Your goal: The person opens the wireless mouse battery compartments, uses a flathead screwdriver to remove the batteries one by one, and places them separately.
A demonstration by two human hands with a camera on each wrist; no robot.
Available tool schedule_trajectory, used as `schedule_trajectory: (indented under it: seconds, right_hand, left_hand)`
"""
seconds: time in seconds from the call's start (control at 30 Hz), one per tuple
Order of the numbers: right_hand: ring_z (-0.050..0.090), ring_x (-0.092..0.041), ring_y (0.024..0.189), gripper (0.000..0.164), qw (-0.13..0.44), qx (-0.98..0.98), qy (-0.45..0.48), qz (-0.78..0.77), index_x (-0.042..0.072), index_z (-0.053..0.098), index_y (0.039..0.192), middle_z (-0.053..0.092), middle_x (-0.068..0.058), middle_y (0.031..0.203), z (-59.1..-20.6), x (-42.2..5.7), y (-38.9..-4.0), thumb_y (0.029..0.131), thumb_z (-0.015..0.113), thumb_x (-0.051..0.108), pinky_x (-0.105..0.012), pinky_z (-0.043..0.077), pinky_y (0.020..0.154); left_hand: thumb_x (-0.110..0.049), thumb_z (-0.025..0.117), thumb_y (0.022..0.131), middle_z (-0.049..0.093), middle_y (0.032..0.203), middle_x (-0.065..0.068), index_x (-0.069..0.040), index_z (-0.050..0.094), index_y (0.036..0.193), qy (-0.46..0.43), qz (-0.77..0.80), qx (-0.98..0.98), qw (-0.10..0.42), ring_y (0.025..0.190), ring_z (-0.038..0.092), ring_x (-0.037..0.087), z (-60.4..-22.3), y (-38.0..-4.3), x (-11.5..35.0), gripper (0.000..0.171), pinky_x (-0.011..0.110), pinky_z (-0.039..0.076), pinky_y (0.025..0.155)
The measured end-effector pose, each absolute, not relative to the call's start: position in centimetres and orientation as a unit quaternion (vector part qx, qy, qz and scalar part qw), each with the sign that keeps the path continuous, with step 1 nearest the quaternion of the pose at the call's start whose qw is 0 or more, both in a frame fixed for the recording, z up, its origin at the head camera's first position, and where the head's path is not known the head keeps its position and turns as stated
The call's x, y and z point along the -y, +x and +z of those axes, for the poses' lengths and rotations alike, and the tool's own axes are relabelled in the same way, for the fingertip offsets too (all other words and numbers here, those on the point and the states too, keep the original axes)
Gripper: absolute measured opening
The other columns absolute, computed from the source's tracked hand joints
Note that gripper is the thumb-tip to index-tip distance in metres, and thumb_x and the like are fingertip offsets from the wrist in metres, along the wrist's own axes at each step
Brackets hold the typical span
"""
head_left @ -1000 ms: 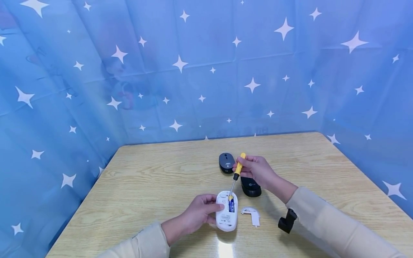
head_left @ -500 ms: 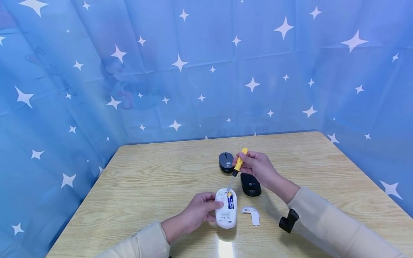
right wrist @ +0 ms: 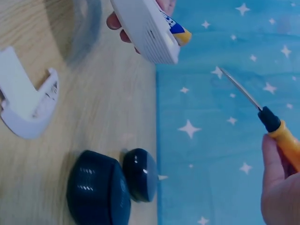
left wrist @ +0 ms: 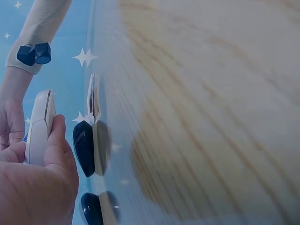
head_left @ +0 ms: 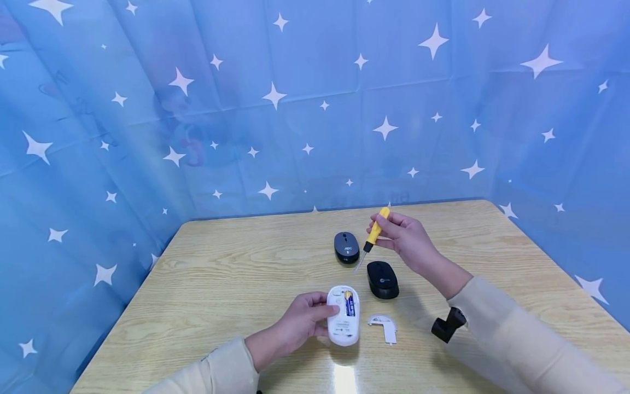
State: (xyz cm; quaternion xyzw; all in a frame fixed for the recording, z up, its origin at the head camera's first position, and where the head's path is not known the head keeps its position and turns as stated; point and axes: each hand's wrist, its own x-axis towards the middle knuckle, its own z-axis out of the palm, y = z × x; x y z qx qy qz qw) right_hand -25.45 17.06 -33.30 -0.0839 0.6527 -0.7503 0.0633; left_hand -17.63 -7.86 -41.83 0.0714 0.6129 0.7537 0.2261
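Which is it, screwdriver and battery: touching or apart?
Apart. Right wrist view: blue curtain shows between the tip of the screwdriver and the yellow end of the battery.

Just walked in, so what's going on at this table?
A person's left hand holds a white mouse, its underside showing and one end of its battery sticking up. The right hand holds a yellow screwdriver, its tip clear of the mouse. A white cover lies on the table, near a black mouse and a gray mouse.
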Motion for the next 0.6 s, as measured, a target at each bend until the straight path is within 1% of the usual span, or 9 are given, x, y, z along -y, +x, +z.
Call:
schedule_trajectory:
  seconds: [0.07, 0.13, 0.23, 0.3, 0.4, 0.53, 0.6]
  right_hand:
    - [0.059, -0.023, 0.112, 0.054, 0.062, -0.659, -0.077, -0.745, -0.006, 0.045, 0.135, 0.060, -0.007, 0.113, -33.0, -17.4, -25.5, 0.098, 0.058, 0.030, -0.031, 0.053, 0.091]
    - [0.059, -0.022, 0.112, 0.058, 0.064, -0.660, -0.071, -0.745, -0.007, 0.042, 0.139, 0.057, -0.009, 0.118, -32.6, -17.8, -25.5, 0.098, 0.058, 0.031, -0.031, 0.052, 0.091]
    - [0.060, -0.018, 0.111, 0.063, 0.065, -0.664, -0.068, -0.742, -0.007, 0.037, 0.143, 0.052, -0.011, 0.127, -32.3, -18.4, -25.5, 0.098, 0.058, 0.031, -0.030, 0.051, 0.092]
    - [0.061, -0.016, 0.110, 0.064, 0.064, -0.668, -0.064, -0.739, -0.007, 0.037, 0.143, 0.052, -0.010, 0.130, -32.2, -18.9, -25.5, 0.097, 0.059, 0.032, -0.029, 0.051, 0.092]
    - [0.062, -0.017, 0.109, 0.061, 0.059, -0.673, -0.057, -0.735, -0.004, 0.041, 0.139, 0.054, -0.008, 0.126, -32.2, -19.6, -25.6, 0.095, 0.061, 0.033, -0.029, 0.052, 0.090]
    - [0.066, -0.015, 0.098, 0.049, 0.053, -0.663, -0.051, -0.745, -0.001, 0.043, 0.128, 0.057, -0.008, 0.110, -32.6, -20.5, -25.8, 0.095, 0.064, 0.028, -0.030, 0.055, 0.087]
    - [0.067, -0.015, 0.094, 0.047, 0.053, -0.659, -0.048, -0.749, -0.001, 0.042, 0.127, 0.058, -0.008, 0.106, -32.8, -21.0, -25.8, 0.095, 0.064, 0.024, -0.031, 0.055, 0.086]
  left_hand:
    - [-0.001, 0.059, 0.091, 0.063, 0.103, 0.015, 0.014, 0.054, 0.121, 0.071, 0.755, -0.611, 0.226, 0.089, 0.066, 0.025, -41.8, -17.7, 7.9, 0.034, 0.041, 0.059, 0.077]
    - [-0.001, 0.059, 0.091, 0.063, 0.103, 0.014, 0.014, 0.053, 0.122, 0.071, 0.756, -0.611, 0.224, 0.090, 0.066, 0.025, -41.8, -17.7, 7.9, 0.034, 0.042, 0.059, 0.077]
    - [-0.001, 0.059, 0.091, 0.062, 0.104, 0.014, 0.014, 0.053, 0.122, 0.069, 0.755, -0.614, 0.221, 0.089, 0.066, 0.024, -41.9, -17.8, 8.0, 0.034, 0.042, 0.059, 0.077]
    - [-0.001, 0.059, 0.091, 0.062, 0.104, 0.014, 0.013, 0.053, 0.122, 0.067, 0.754, -0.616, 0.219, 0.089, 0.066, 0.024, -41.9, -17.9, 8.1, 0.034, 0.041, 0.059, 0.077]
    - [-0.001, 0.060, 0.091, 0.062, 0.104, 0.015, 0.013, 0.053, 0.122, 0.066, 0.754, -0.616, 0.219, 0.090, 0.066, 0.024, -41.8, -17.9, 8.2, 0.034, 0.041, 0.059, 0.077]
    - [-0.002, 0.060, 0.091, 0.062, 0.105, 0.015, 0.014, 0.053, 0.122, 0.065, 0.755, -0.615, 0.219, 0.091, 0.066, 0.025, -41.9, -18.0, 8.3, 0.035, 0.041, 0.059, 0.078]
    - [-0.002, 0.061, 0.090, 0.063, 0.105, 0.016, 0.013, 0.054, 0.121, 0.063, 0.755, -0.615, 0.220, 0.092, 0.066, 0.025, -41.9, -18.0, 8.4, 0.035, 0.040, 0.059, 0.078]
